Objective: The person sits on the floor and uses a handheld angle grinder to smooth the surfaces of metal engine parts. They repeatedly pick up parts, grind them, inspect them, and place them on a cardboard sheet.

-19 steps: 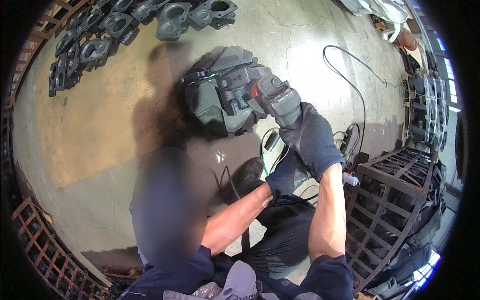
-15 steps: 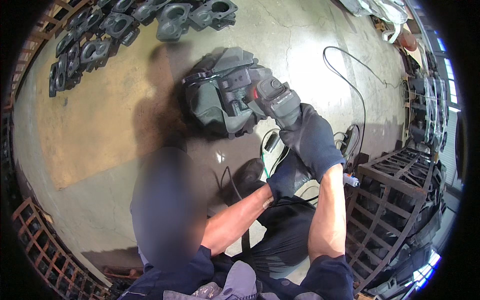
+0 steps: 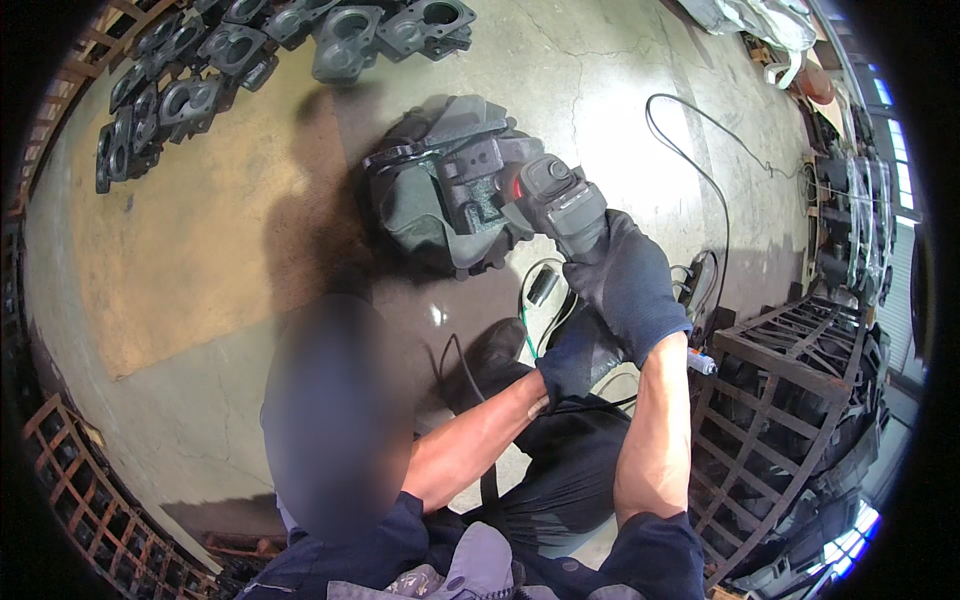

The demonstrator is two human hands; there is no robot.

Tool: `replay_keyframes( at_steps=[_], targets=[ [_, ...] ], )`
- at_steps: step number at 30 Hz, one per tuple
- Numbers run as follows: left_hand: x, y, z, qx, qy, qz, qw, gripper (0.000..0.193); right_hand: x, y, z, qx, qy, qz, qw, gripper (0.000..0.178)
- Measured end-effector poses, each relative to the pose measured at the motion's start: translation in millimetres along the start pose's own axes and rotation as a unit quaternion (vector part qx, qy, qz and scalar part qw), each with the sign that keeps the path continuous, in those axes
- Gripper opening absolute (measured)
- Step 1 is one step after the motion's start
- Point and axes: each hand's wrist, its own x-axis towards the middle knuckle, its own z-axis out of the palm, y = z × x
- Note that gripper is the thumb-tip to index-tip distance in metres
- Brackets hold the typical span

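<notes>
The power tool (image 3: 562, 200) looks stiff and hefty – best held by its near end, which the right hand (image 3: 630, 285) grips – though the left hand's (image 3: 580, 352) grasp is unclear.

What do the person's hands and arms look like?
The left hand and right hand wear dark gloves, blackish-grey toward the front, navy at the cuffs. Forearms are bare below dark navy sleeves.

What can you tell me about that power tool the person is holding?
The power tool is dark grey and plastic-looking, with a rounded cap on top and a red patch near its front. It slants up-left toward the dark casting; whether it runs or touches that is unclear. The gloved right grip holds and hides its rear.
</notes>
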Motion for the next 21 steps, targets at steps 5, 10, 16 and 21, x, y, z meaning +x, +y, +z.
replay_keyframes(
  at_steps=[5, 10, 16, 21],
  targets=[
    [3.8, -6.2, -8.1, 0.004, -0.010, 0.004, 1.000, 0.051, -0.2, 1.6, -4.3, 0.029, 0.003, -0.017, 0.999, 0.057],
    [3.7, -12.4, -11.0, -0.061, 0.016, -0.034, 0.997, 0.050, -0.8, 0.8, -7.7, 0.028, 0.004, -0.011, 1.000, 0.057],
    [5.9, -8.6, -7.2, -0.048, 0.004, 0.008, 0.999, 0.052, 0.7, -1.8, -7.2, 0.023, 0.005, -0.037, 0.999, 0.047],
    [3.0, -10.2, -12.2, -0.042, 0.009, 0.010, 0.999, 0.053, 3.1, -5.1, -7.8, 0.003, -0.010, -0.011, 1.000, 0.047]
  ],
)
